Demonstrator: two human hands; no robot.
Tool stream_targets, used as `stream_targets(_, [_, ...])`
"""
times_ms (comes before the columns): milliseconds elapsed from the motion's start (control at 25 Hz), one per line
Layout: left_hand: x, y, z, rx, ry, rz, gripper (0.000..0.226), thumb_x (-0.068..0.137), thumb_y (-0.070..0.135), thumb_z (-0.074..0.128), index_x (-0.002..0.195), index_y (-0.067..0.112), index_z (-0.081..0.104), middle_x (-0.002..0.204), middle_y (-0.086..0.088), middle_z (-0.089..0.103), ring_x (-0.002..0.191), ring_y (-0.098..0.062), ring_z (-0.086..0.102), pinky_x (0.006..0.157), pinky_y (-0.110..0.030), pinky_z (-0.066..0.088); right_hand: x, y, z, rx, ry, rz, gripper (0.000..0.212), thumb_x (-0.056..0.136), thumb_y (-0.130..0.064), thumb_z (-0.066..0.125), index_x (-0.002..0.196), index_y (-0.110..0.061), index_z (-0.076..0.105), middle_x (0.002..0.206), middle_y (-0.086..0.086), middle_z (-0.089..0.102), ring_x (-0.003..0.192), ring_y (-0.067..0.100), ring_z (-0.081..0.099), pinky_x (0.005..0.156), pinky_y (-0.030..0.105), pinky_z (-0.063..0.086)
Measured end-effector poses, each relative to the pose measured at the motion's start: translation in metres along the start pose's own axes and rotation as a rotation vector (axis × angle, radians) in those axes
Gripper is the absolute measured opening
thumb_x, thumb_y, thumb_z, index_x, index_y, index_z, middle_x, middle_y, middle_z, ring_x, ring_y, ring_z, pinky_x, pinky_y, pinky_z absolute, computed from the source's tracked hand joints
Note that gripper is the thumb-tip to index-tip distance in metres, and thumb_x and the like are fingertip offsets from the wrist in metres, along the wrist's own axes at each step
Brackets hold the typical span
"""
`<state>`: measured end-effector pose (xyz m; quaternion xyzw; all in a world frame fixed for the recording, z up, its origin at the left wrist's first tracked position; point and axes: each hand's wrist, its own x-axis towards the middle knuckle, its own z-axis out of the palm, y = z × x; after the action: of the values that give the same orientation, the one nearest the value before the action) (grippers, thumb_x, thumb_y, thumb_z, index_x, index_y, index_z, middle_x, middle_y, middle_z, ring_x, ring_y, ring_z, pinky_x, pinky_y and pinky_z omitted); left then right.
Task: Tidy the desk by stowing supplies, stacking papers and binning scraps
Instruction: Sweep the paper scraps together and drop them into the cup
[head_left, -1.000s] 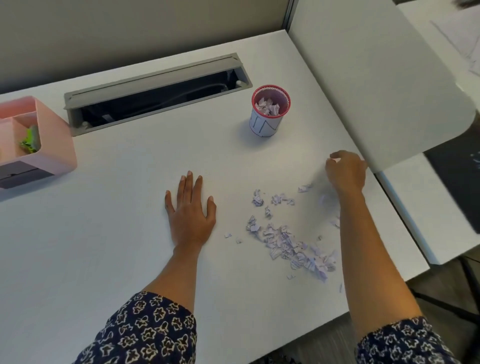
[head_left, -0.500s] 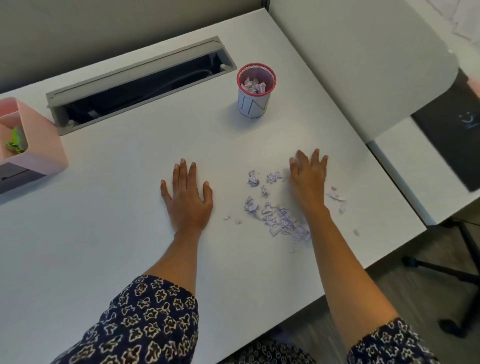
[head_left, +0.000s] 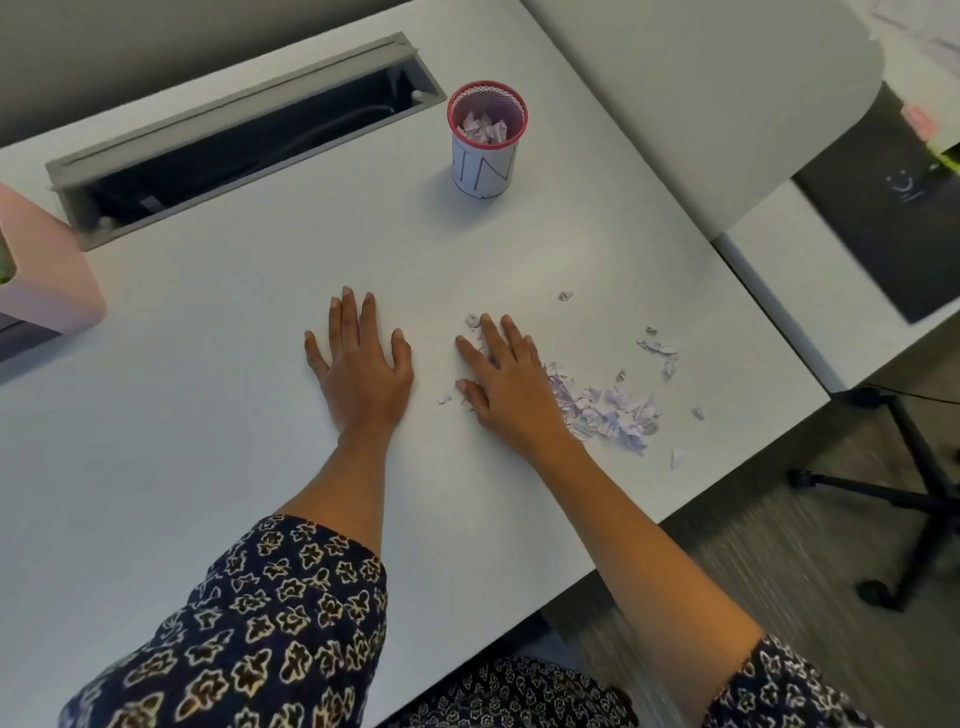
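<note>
Left hand: the left hand lies palm down on the white desk, fingers straight and slightly spread, holding nothing
Right hand: the right hand lies palm down just right of the left one, not touching it; its fingers are straight, pointing far and left, and it grips nothing
Under the right hand: its fingers rest on the left end of the paper scraps, with a few bits showing at the fingertips and beside the thumb
Scraps: a loose pale lilac pile spreads right from the hand towards the near right edge of the desk; single bits lie apart further right and far of the pile
Cup: a cup with a red mesh rim stands upright far of the right hand, well apart from it, with crumpled scraps inside
Sleeves: dark flowered sleeves cover both upper arms
Cable slot: an open grey cable slot runs along the far left of the desk
Pink box: a pink box sits at the left edge
Floor: a black chair base stands near right
</note>
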<state>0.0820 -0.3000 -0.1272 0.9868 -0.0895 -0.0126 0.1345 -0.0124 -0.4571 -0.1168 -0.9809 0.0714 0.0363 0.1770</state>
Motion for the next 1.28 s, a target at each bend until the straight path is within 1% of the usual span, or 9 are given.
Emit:
stream_targets(160, [-0.001, 0.000, -0.001, -0.006, -0.002, 0.005, 0.059, 0.097, 0.043, 0.026, 0.151, 0.021, 0.024, 0.161, -0.001, 0.017, 0.150, -0.015, 0.011, 0.119, -0.051, 0.006, -0.025, 0.013, -0.001, 0.098, 0.019, -0.089, 0.041, 0.096, -0.013, 0.055, 0.136, -0.012, 0.053, 0.154, 0.013, 0.034, 0.145, 0.041, 0.021, 0.108, 0.051, 0.037])
stream_targets(320, [0.000, -0.001, -0.001, -0.016, 0.004, 0.007, 0.059, 0.097, 0.042, 0.027, 0.151, 0.021, 0.024, 0.161, -0.001, 0.016, 0.150, -0.016, 0.011, 0.119, -0.052, 0.006, -0.031, 0.026, 0.000, 0.068, 0.129, -0.113, 0.047, 0.077, 0.014, 0.065, 0.117, -0.009, 0.068, 0.139, 0.012, 0.054, 0.132, 0.037, 0.045, 0.080, 0.045, 0.058])
stream_targets(520, [-0.001, 0.000, -0.001, -0.022, 0.003, 0.007, 0.058, 0.097, 0.042, 0.028, 0.151, 0.021, 0.025, 0.162, -0.001, 0.016, 0.150, -0.015, 0.011, 0.119, -0.051, 0.006, -0.024, 0.026, -0.004, 0.048, 0.264, -0.055, 0.031, 0.070, 0.013, 0.071, 0.095, -0.006, 0.074, 0.110, 0.009, 0.070, 0.102, 0.033, 0.060, 0.053, 0.042, 0.058])
stream_targets(640, [-0.001, 0.000, -0.001, -0.016, 0.000, 0.005, 0.059, 0.097, 0.042, 0.028, 0.152, 0.021, 0.024, 0.161, -0.001, 0.016, 0.150, -0.015, 0.011, 0.120, -0.051, 0.006, -0.012, 0.023, -0.012, 0.121, 0.295, 0.033, 0.024, 0.076, 0.010, 0.067, 0.093, -0.006, 0.075, 0.100, 0.006, 0.072, 0.092, 0.030, 0.060, 0.064, 0.036, 0.055])
stream_targets(720, [-0.001, 0.000, -0.001, -0.013, 0.005, 0.004, 0.059, 0.097, 0.043, 0.028, 0.152, 0.021, 0.025, 0.161, -0.001, 0.017, 0.149, -0.016, 0.012, 0.120, -0.052, 0.007, -0.001, 0.021, -0.026, 0.420, 0.291, 0.287, 0.021, 0.083, 0.003, 0.064, 0.097, -0.008, 0.076, 0.098, 0.004, 0.074, 0.089, 0.020, 0.062, 0.077, 0.024, 0.049])
stream_targets(840, [0.000, 0.000, -0.001, -0.014, 0.008, 0.000, 0.058, 0.097, 0.042, 0.029, 0.151, 0.020, 0.026, 0.161, -0.001, 0.018, 0.149, -0.016, 0.013, 0.119, -0.052, 0.008, 0.015, 0.031, -0.055, 1.011, 0.165, 0.650, 0.019, 0.084, -0.004, 0.069, 0.100, -0.009, 0.077, 0.091, 0.004, 0.073, 0.077, 0.008, 0.064, 0.067, 0.012, 0.049])
stream_targets(1000, [0.000, 0.001, -0.003, -0.020, 0.011, -0.008, 0.058, 0.097, 0.041, 0.032, 0.151, 0.020, 0.028, 0.161, -0.001, 0.019, 0.149, -0.015, 0.014, 0.119, -0.051, 0.009, 0.040, 0.040, -0.089, 1.430, 0.039, 0.724, 0.020, 0.084, 0.003, 0.067, 0.104, 0.002, 0.071, 0.091, 0.017, 0.068, 0.079, 0.023, 0.061, 0.079, 0.023, 0.055])
stream_targets(1120, [-0.001, 0.003, -0.004, -0.022, 0.013, -0.012, 0.057, 0.096, 0.040, 0.034, 0.150, 0.020, 0.029, 0.160, 0.000, 0.020, 0.149, -0.015, 0.016, 0.119, -0.051, 0.009, 0.072, 0.035, -0.121, 1.495, 0.090, 0.694, 0.019, 0.085, 0.007, 0.064, 0.103, 0.003, 0.069, 0.094, 0.019, 0.068, 0.082, 0.024, 0.064, 0.087, 0.027, 0.057])
stream_targets(1280, [0.000, 0.004, -0.006, -0.021, 0.015, -0.023, 0.057, 0.096, 0.040, 0.035, 0.150, 0.022, 0.030, 0.161, 0.001, 0.019, 0.149, -0.014, 0.016, 0.120, -0.050, 0.009, 0.131, 0.027, -0.167, 1.271, 0.176, 0.560, 0.018, 0.086, 0.001, 0.066, 0.101, -0.007, 0.073, 0.102, 0.012, 0.073, 0.090, 0.020, 0.070, 0.083, 0.025, 0.057])
